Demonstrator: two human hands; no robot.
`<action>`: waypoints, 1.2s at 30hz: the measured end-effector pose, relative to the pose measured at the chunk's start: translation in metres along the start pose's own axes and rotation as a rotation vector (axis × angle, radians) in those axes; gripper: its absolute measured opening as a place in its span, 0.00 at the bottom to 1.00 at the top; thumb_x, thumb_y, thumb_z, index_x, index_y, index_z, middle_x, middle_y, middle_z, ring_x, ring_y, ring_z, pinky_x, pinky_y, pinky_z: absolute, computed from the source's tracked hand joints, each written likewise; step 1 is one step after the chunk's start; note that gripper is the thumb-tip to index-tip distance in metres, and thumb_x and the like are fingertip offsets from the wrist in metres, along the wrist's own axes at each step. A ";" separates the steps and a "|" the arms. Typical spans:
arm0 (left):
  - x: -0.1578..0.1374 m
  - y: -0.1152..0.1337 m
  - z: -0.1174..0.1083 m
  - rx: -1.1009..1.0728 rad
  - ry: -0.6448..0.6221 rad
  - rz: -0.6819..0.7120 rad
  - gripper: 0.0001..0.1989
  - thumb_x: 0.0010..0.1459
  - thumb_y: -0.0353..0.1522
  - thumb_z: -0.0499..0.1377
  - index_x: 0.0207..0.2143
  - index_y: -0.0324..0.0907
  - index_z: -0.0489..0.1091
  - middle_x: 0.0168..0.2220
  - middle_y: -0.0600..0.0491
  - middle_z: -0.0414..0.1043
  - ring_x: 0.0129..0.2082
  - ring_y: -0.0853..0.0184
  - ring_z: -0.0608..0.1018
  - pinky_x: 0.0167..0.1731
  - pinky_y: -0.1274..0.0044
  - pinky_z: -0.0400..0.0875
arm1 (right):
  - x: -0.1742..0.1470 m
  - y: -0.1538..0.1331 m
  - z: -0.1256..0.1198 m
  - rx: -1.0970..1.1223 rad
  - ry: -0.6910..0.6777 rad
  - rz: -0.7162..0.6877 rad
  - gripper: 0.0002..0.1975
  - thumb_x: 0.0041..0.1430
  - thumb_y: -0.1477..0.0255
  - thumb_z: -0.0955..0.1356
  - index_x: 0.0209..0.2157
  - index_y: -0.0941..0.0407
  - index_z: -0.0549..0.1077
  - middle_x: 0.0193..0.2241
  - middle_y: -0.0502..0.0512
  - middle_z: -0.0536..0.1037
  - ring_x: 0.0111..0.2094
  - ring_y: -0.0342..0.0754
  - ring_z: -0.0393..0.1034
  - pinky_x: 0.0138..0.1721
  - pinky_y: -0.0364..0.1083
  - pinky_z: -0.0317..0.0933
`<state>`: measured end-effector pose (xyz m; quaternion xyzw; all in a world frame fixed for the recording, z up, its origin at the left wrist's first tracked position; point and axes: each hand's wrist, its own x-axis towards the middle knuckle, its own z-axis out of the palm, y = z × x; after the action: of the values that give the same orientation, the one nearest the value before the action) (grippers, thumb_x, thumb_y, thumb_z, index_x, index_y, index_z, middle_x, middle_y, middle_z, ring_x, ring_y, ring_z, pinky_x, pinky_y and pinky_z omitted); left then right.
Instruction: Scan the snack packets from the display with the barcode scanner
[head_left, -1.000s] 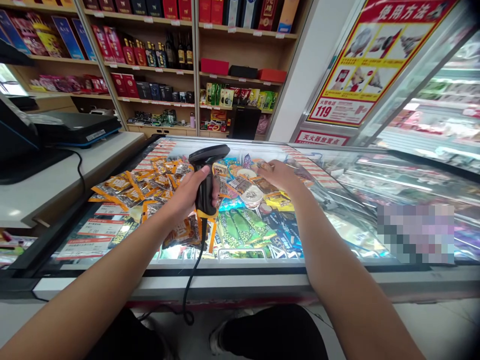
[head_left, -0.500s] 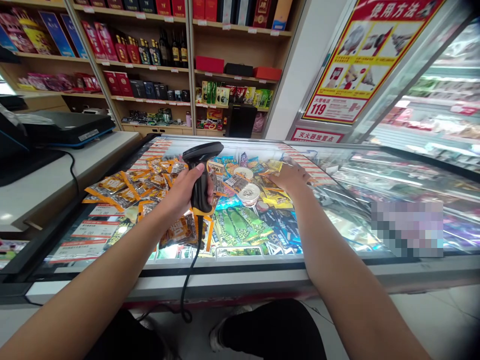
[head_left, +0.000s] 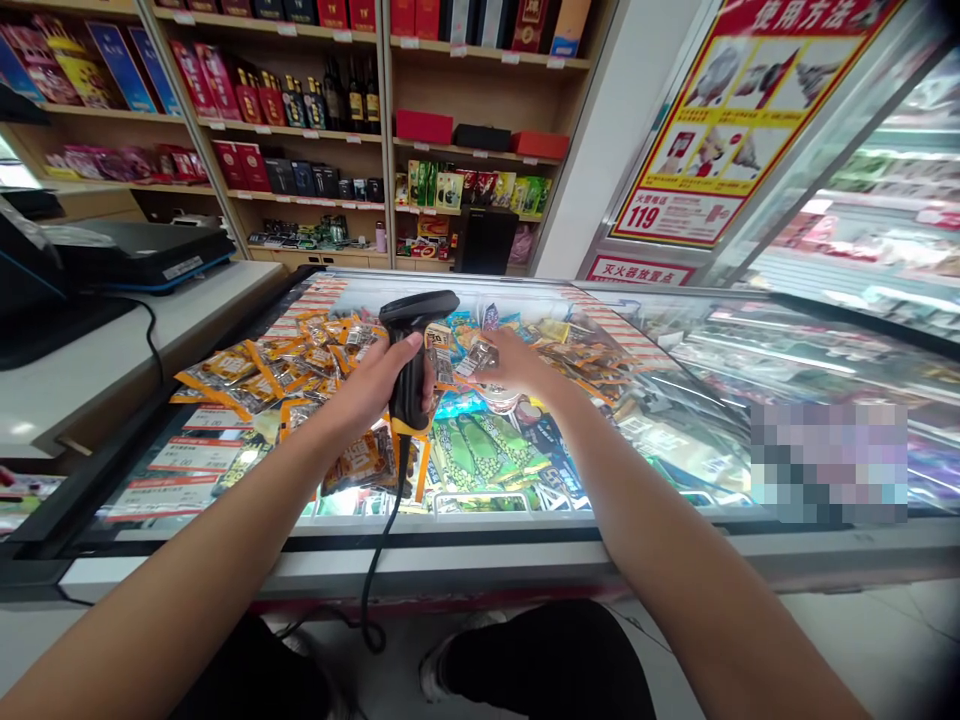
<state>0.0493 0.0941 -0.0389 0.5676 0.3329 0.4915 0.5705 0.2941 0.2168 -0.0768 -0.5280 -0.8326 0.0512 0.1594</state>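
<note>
A black barcode scanner (head_left: 409,385) stands upright in the left hand (head_left: 371,385), whose fingers are wrapped round its handle, over the middle of a glass-topped chest freezer (head_left: 487,566). Just right of the scanner, a small packet (head_left: 480,354) with a white barcode panel lies under the right hand (head_left: 519,364); those fingers are bent over it, and I cannot tell whether they pinch it. Another barcoded packet (head_left: 440,355) shows between the scanner and that small packet. Left of the scanner, a loose heap of orange-edged packets (head_left: 281,372) is spread on the glass, with more orange packets (head_left: 356,468) below the scanner's handle. Further right, past the right hand, lies a second heap of brown and orange packets (head_left: 589,365). Through the glass, to the scanner's lower right, the freezer holds green pouches (head_left: 484,450) and, beyond them, dark blue packs (head_left: 559,455); a round white tub is partly hidden by the right hand. The scanner's cable (head_left: 384,540) drops over the freezer's near edge below it. Well left of the scanner, a counter (head_left: 191,325) carries a black scale (head_left: 142,252). Beyond the scanner, a wooden shelf unit (head_left: 480,92) holds dark bottles (head_left: 355,98), a flat red box (head_left: 424,127) and, on a lower shelf, a row of upright snack bags (head_left: 450,190).
</note>
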 end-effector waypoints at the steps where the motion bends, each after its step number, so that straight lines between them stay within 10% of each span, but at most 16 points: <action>1: 0.000 -0.001 0.000 0.028 -0.010 -0.012 0.25 0.64 0.52 0.59 0.27 0.42 0.67 0.21 0.52 0.72 0.19 0.69 0.75 0.20 0.79 0.70 | 0.000 -0.002 -0.002 0.008 0.007 -0.029 0.45 0.55 0.62 0.79 0.71 0.55 0.64 0.67 0.70 0.66 0.68 0.67 0.62 0.65 0.61 0.62; 19: -0.003 -0.010 0.003 0.227 -0.066 -0.110 0.20 0.64 0.51 0.61 0.36 0.45 0.64 0.24 0.55 0.75 0.20 0.66 0.77 0.21 0.76 0.72 | -0.001 -0.015 -0.009 -0.124 0.076 -0.212 0.47 0.57 0.75 0.76 0.74 0.54 0.55 0.67 0.68 0.62 0.68 0.67 0.59 0.69 0.62 0.55; 30: 0.004 0.008 -0.007 -0.027 0.207 0.038 0.22 0.57 0.52 0.65 0.34 0.44 0.63 0.21 0.57 0.72 0.17 0.69 0.73 0.18 0.78 0.69 | -0.009 0.021 -0.032 -0.327 -0.142 0.440 0.44 0.62 0.64 0.73 0.75 0.57 0.56 0.79 0.65 0.42 0.75 0.83 0.33 0.69 0.76 0.41; 36: 0.005 0.012 -0.006 -0.045 0.243 0.047 0.22 0.57 0.51 0.65 0.35 0.45 0.63 0.20 0.58 0.71 0.17 0.69 0.73 0.17 0.78 0.68 | -0.002 -0.045 0.009 0.152 0.024 0.126 0.27 0.73 0.56 0.63 0.66 0.55 0.69 0.59 0.68 0.77 0.62 0.67 0.70 0.63 0.64 0.62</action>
<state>0.0426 0.0995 -0.0269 0.4985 0.3750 0.5774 0.5267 0.2528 0.1956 -0.0746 -0.5662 -0.7895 0.1177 0.2054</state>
